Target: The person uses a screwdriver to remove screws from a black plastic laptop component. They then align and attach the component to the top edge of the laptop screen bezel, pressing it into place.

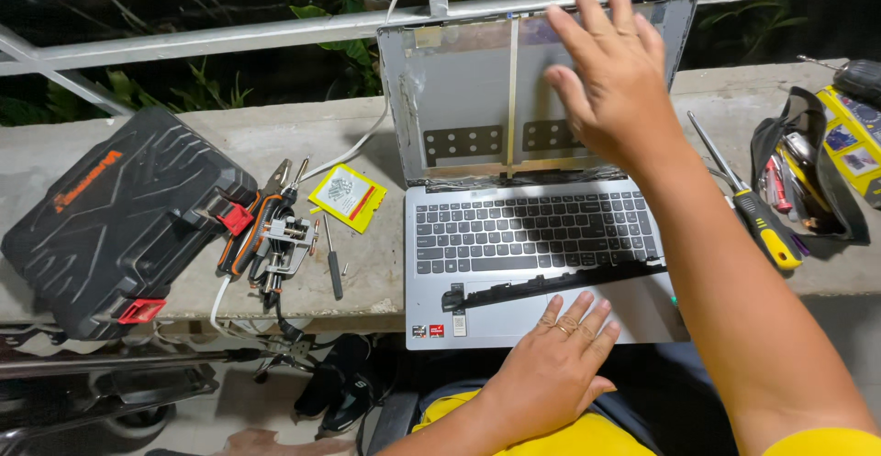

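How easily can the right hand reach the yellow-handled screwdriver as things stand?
Probably yes. The right hand rests on the open laptop lid, and the yellow-handled screwdriver lies uncovered on the ledge just right of that forearm, with nothing between them.

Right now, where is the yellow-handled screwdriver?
In the head view, the yellow-handled screwdriver lies on the concrete ledge, right of the laptop, beside the open tool pouch.
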